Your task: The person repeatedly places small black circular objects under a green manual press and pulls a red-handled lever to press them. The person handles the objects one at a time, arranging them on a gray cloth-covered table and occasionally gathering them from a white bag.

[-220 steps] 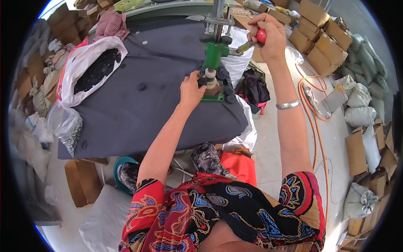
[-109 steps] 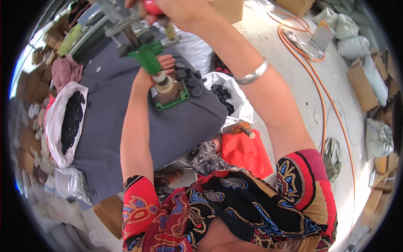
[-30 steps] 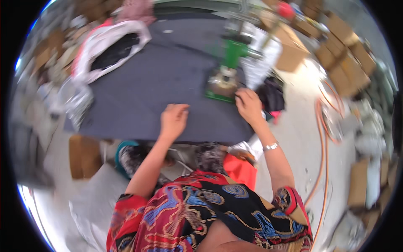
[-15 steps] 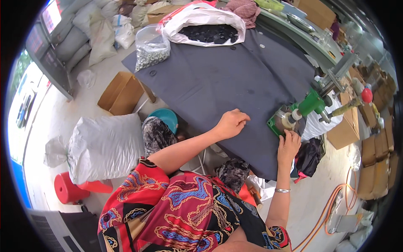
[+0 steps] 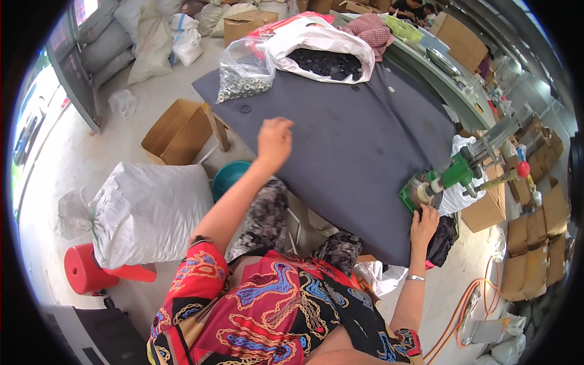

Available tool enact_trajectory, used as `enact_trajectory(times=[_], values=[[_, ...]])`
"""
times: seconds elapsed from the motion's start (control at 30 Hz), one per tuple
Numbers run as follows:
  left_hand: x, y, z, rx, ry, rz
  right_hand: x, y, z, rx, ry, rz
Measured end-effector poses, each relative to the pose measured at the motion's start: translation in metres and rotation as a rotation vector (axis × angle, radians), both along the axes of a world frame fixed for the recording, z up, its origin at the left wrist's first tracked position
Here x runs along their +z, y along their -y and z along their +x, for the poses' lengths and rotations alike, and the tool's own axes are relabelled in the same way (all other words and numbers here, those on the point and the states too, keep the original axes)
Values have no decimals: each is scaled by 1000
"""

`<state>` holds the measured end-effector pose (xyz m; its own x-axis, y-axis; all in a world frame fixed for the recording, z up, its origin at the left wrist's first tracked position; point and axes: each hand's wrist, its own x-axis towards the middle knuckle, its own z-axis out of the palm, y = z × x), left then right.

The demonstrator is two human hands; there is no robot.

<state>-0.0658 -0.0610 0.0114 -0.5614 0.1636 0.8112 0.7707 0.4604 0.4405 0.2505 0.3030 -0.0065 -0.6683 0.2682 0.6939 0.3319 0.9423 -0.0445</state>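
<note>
A: Green hand press (image 5: 453,176) sits at the right end of the table (image 5: 340,140), base just over the near edge. Red knob (image 5: 522,170) of its lever sticks out to the right of it.

B: Hands?

A: Right hand (image 5: 424,224) rests on the dark cloth right below the press base, fingers (image 5: 420,212) loosely spread and flat, clamped on nothing. Reads as parked next to the die, close enough to feed it.

B: Left?

A: Left hand (image 5: 275,139) hovers well to the left of the press, over the near-left part of the table. Fingers curled downward. Can't tell if it holds anything; view is from the back of the hand.

B: What's it near?

A: Far-left of the press: clear bag of small metal rings (image 5: 243,73) at the table corner. Next to that, white bag of black round parts (image 5: 325,58), mouth rolled open, likely for easy grabbing. One loose black disc (image 5: 245,109) on the cloth below the clear bag. Hand is nearer the bags than the press.

B: Why the cloth?

A: My guess: the cover stops small parts from rolling and bouncing. It drapes over the near edge.

B: Off the table?

A: Left of the press, past the table: open cardboard box (image 5: 176,131), full white sack (image 5: 149,210), red stool (image 5: 85,271) on the floor. Teal bucket (image 5: 228,176) under the table edge. Right of the press: stacked cartons (image 5: 538,243), orange hose (image 5: 468,304) on the floor.
</note>
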Motion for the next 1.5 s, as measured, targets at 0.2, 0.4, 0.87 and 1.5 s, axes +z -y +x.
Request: enact_trajectory(times=[0.2, 0.4, 0.87, 1.5], values=[[-21, 70, -95, 436, 60, -247, 4, 4, -6, 7, 46, 16], [-28, 77, -129, 407, 251, -598, 18, 24, -6, -80, 152, 12], [-36, 70, -150, 299, 63, -468, 43, 119, -106, 309, 20, -38], [106, -87, -227, 64, -206, -439, 9, 119, -301, 507, 65, -260]])
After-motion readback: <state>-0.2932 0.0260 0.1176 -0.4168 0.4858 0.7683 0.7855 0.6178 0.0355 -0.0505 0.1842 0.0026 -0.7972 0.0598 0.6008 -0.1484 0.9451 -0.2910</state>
